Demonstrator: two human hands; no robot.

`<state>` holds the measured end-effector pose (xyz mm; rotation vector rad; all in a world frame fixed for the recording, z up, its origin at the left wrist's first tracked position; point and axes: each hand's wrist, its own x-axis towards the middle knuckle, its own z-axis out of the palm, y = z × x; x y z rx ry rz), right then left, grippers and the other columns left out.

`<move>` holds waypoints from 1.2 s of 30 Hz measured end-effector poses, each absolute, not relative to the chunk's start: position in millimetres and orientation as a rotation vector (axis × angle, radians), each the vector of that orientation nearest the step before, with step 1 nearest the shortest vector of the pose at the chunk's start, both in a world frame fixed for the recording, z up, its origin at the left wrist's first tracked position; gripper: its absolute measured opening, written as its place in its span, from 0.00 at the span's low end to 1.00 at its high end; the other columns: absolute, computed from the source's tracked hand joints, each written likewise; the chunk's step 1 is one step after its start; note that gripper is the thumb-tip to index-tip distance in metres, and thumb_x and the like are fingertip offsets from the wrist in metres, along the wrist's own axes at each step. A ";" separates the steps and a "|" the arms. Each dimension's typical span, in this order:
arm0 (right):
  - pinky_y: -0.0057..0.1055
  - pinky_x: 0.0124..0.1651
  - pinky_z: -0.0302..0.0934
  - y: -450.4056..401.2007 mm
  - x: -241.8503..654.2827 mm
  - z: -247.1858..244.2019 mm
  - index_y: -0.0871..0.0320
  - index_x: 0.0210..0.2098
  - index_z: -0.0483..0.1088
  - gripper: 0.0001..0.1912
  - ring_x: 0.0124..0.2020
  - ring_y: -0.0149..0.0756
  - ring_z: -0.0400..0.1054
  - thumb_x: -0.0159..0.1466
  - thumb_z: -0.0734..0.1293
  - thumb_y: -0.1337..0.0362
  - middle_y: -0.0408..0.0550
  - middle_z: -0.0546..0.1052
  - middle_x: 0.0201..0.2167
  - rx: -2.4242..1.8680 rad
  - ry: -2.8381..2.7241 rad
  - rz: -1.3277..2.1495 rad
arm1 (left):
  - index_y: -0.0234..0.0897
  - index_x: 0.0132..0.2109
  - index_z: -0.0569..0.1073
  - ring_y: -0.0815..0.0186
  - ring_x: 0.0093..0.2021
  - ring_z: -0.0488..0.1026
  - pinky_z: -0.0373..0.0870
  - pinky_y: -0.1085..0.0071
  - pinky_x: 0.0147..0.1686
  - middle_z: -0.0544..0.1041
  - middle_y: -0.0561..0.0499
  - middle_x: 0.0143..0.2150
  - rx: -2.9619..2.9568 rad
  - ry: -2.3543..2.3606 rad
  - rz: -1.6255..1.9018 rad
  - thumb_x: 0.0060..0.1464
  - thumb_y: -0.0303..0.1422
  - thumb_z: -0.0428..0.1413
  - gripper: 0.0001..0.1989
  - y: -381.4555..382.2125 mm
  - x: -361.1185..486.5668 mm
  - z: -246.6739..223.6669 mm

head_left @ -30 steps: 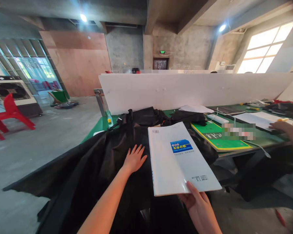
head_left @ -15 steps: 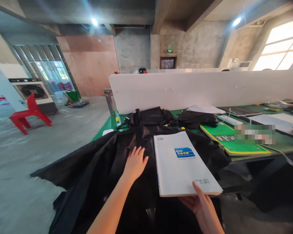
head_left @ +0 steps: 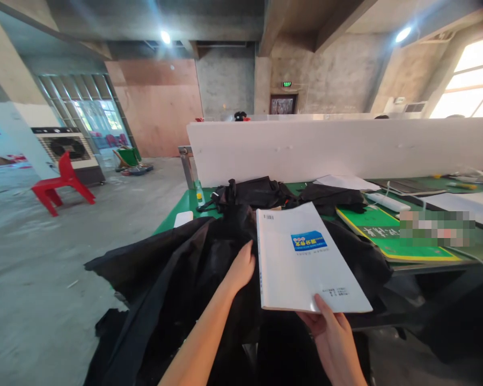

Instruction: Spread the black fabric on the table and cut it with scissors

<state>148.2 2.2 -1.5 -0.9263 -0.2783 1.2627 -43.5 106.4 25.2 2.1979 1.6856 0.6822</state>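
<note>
In the head view, my right hand (head_left: 335, 335) grips the near edge of a white paperback book (head_left: 301, 279), thumb on top and fingers underneath. The book has a blue label on its cover and is held above the black cloth. My left hand (head_left: 243, 265) is closed on the black cloth (head_left: 185, 268) just left of the book's spine, its fingertips partly hidden in the folds. The cloth spreads over the table's near edge and hangs down toward the floor.
A black bag (head_left: 253, 193) lies at the back of the green table (head_left: 177, 212), before a white partition (head_left: 285, 150). To the right are a green book (head_left: 380, 230), a white power strip (head_left: 387, 202) and papers. A red chair (head_left: 64, 185) stands on the floor at left.
My left hand has gone from fingers spread on the black cloth to closed on it, pulling it into folds toward the book. The far end of the book has lifted slightly.
</note>
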 end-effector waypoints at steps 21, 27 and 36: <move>0.31 0.36 0.71 -3.9 159.3 -11.9 0.53 0.43 0.69 0.24 0.39 0.33 0.70 0.46 0.74 0.66 0.40 0.72 0.46 -0.898 -0.179 1.215 | 0.40 0.60 0.58 0.47 0.65 0.43 0.43 0.44 0.59 0.56 0.42 0.63 2.417 1.782 0.505 0.56 0.40 0.44 0.26 101.3 -27.9 1.3; 0.33 0.35 0.71 -1.4 161.4 -12.2 0.57 0.46 0.66 0.28 0.36 0.36 0.71 0.45 0.74 0.65 0.44 0.75 0.41 -0.952 -0.241 1.258 | 0.36 0.57 0.61 0.62 0.58 0.60 0.58 0.65 0.57 0.64 0.45 0.59 2.424 1.682 0.586 0.57 0.33 0.43 0.21 94.2 -43.7 32.9; 0.35 0.31 0.71 6.9 177.3 -15.1 0.56 0.46 0.65 0.30 0.32 0.36 0.71 0.44 0.75 0.63 0.42 0.75 0.37 -1.093 -0.262 1.279 | 0.37 0.47 0.69 0.50 0.53 0.64 0.58 0.54 0.50 0.72 0.42 0.50 2.261 2.573 0.554 0.51 0.32 0.49 0.15 38.0 -187.1 72.9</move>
